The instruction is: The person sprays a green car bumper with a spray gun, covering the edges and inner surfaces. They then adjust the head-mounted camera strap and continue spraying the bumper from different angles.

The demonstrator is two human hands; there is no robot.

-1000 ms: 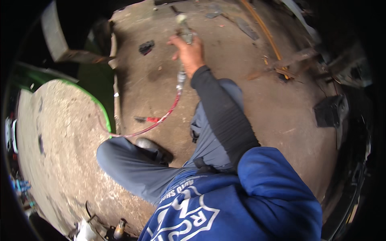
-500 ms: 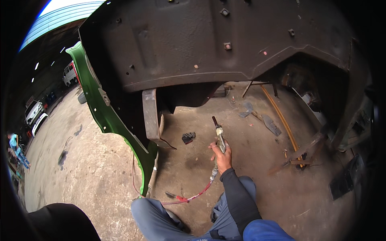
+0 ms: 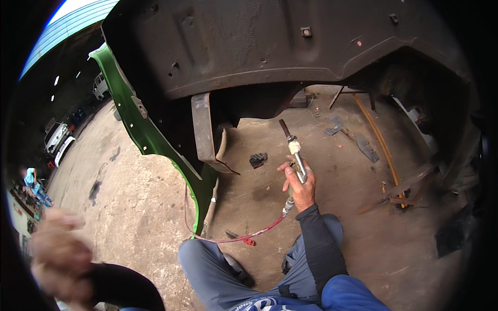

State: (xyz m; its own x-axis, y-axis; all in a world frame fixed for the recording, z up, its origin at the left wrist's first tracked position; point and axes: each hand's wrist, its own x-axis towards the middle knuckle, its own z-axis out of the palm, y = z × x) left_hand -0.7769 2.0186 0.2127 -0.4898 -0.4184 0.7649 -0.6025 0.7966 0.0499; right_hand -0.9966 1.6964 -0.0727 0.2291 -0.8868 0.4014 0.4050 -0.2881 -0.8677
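Note:
In my right hand (image 3: 301,181) is a metal air gun (image 3: 295,150) with a dark tubular nozzle, its fingers closed around the body. A pinkish-red air hose (image 3: 270,227) runs from the air gun's lower end leftward over the floor. The nozzle points up and away, just short of the dark car body panel (image 3: 223,46), and does not touch it. My left hand (image 3: 62,254) is raised close at the lower left, smeared by motion. Whether it holds anything cannot be made out.
A green fender edge (image 3: 124,114) hangs down the panel's left side, beside a grey metal bracket (image 3: 203,124). On the floor lie a crumpled black item (image 3: 258,159), a red-and-black tool (image 3: 249,241) and a long yellow bar (image 3: 378,140). A person (image 3: 33,186) stands far left.
My left hand has come into view at the lower left. My right hand with the air gun sits slightly further right. The view has shifted, so the panel appears higher.

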